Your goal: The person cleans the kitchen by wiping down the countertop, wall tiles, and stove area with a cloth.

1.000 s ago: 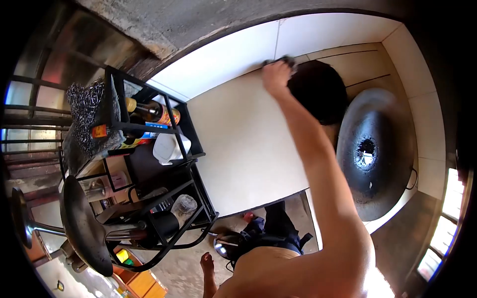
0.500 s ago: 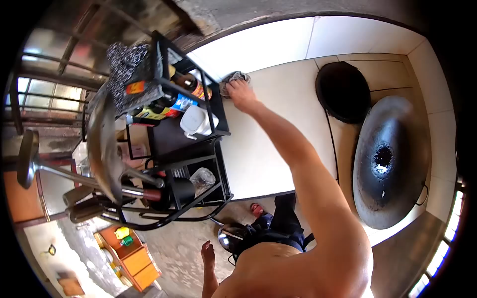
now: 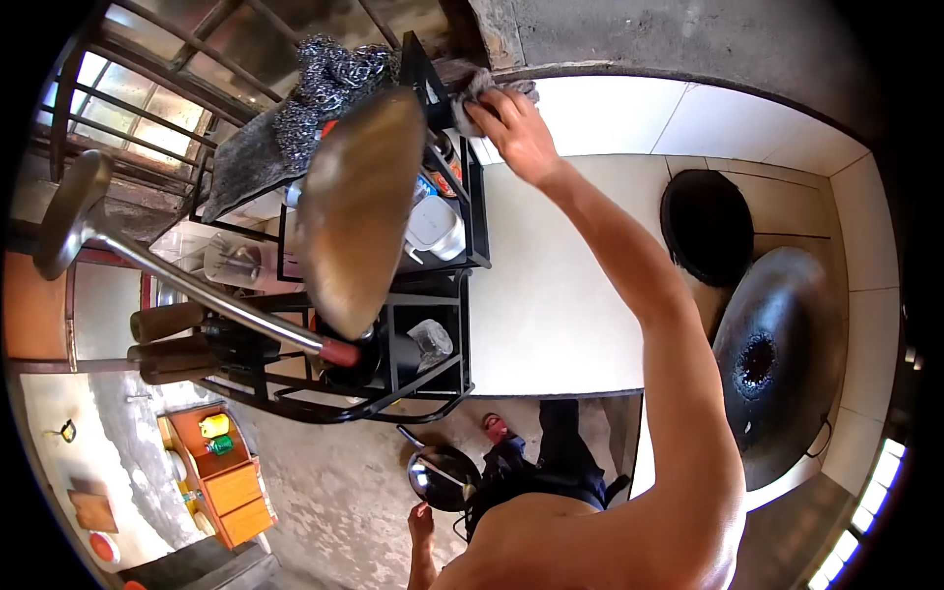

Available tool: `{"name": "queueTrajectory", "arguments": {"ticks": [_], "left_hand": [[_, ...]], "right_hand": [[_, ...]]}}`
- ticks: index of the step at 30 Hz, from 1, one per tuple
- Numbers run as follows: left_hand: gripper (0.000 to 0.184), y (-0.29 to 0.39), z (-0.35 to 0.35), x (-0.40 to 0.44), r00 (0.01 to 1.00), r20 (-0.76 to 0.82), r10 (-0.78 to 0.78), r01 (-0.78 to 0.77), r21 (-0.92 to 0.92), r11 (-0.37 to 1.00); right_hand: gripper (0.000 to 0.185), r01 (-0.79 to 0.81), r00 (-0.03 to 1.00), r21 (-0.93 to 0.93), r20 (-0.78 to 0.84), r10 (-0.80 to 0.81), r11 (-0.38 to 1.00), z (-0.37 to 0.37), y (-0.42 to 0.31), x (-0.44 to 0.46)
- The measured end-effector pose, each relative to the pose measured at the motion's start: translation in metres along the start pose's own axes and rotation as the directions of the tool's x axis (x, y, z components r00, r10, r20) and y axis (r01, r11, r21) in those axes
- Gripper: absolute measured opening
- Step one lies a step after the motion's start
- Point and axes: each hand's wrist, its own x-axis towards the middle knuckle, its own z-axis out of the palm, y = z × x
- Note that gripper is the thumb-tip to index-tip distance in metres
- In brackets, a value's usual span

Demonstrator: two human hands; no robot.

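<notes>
My right hand [image 3: 516, 130] reaches far forward, closed over a crumpled grey cloth [image 3: 472, 101]. The cloth presses at the upper edge of the white tiled wall [image 3: 619, 110], close beside the top corner of a black metal rack [image 3: 476, 211]. Low in the view hangs my left hand [image 3: 421, 526], away from the counter; its fingers are small and foreshortened. Just above that hand a dark pan [image 3: 442, 479] shows near the floor, with its handle pointing up and left.
Bottles and a white lidded container [image 3: 435, 228] stand in the rack; a large metal ladle [image 3: 359, 211] hangs before it. Right of the white counter [image 3: 560, 295] are a round black lid-like disc [image 3: 706, 226] and a big wok [image 3: 787, 364]. An orange cabinet [image 3: 236, 497] stands behind.
My right hand has lifted the cloth from the counter's back corner up to the top of the tiles. The whole view has shifted, and the ladle looks larger and nearer.
</notes>
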Motion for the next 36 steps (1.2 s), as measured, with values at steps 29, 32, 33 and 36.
{"name": "queueTrajectory", "arguments": {"ticks": [29, 32, 33, 36], "left_hand": [[0.028, 0.079, -0.043, 0.128, 0.861, 0.308, 0.405, -0.412, -0.044, 0.91], [0.026, 0.069, -0.079, 0.157, 0.879, 0.364, 0.308, -0.283, -0.122, 0.951], [0.025, 0.069, -0.067, 0.16, 0.881, 0.38, 0.282, -0.231, -0.176, 0.957], [0.023, 0.063, -0.078, 0.164, 0.885, 0.375, 0.277, -0.27, -0.072, 0.96]], "right_hand": [[0.015, -0.434, -0.058, -0.454, 0.876, 0.478, 0.778, -0.274, -0.253, -0.268], [0.025, -0.374, -0.775, -0.675, 0.604, 0.186, 0.636, -0.351, -0.352, -0.421], [0.029, -0.511, -0.638, -0.664, 0.719, 0.278, 0.545, -0.378, -0.367, -0.408], [0.039, -0.776, -0.333, -0.585, 0.698, 0.634, 0.236, -0.409, -0.415, -0.347]]}}
